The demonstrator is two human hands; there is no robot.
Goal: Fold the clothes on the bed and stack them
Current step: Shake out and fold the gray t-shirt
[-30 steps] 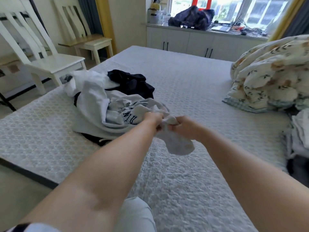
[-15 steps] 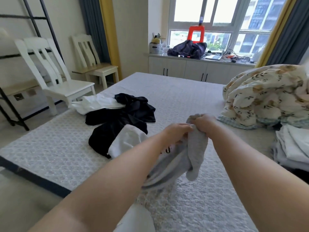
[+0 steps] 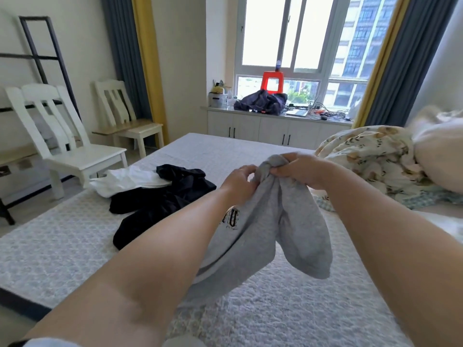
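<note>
We hold a soft grey knit garment [image 3: 270, 221] up over the quilted white bed [image 3: 62, 246], its bunched top pinched in our right hand [image 3: 298, 171] and gripped just beside by the curled fingers of our left hand [image 3: 239, 180]. It hangs in two limp lobes with dark lettering. Crumpled black clothes [image 3: 160, 204] and a smooth white piece [image 3: 130, 180] lie on the bed.

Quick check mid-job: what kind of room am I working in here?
Most likely a home bedroom: a wide bed with loose clothes on it, a rumpled floral duvet at its right, and curtained windows above a low white cabinet.
</note>
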